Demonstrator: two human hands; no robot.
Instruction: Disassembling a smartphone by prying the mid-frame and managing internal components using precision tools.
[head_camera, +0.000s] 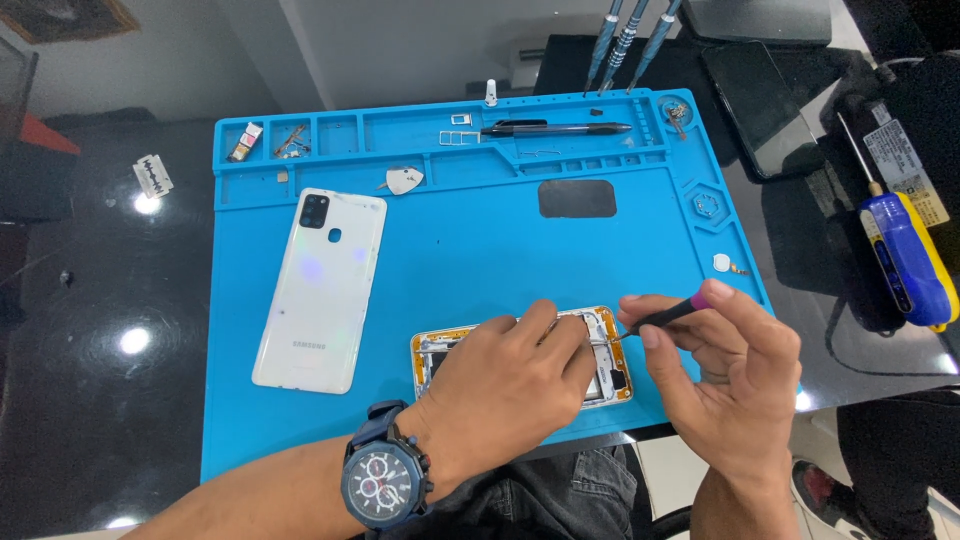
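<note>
Surface: blue repair mat (480, 260) on a glossy black desk.
Opened phone (610, 370): near the mat's front edge.
Left hand (500, 390): I press it flat, pinning the phone.
Right hand (720, 370): pinches a screwdriver (665, 316); I'd keep the tip square and the pressure light.
Back cover (320, 290): left of the phone.

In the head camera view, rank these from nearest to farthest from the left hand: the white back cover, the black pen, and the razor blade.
From the left hand, which rests on the opened phone:
1. White back cover, to its left on the blue mat.
2. Black pen, in the tray at the mat's far edge.
3. Razor blade, off the mat on the dark table, far left.
</note>
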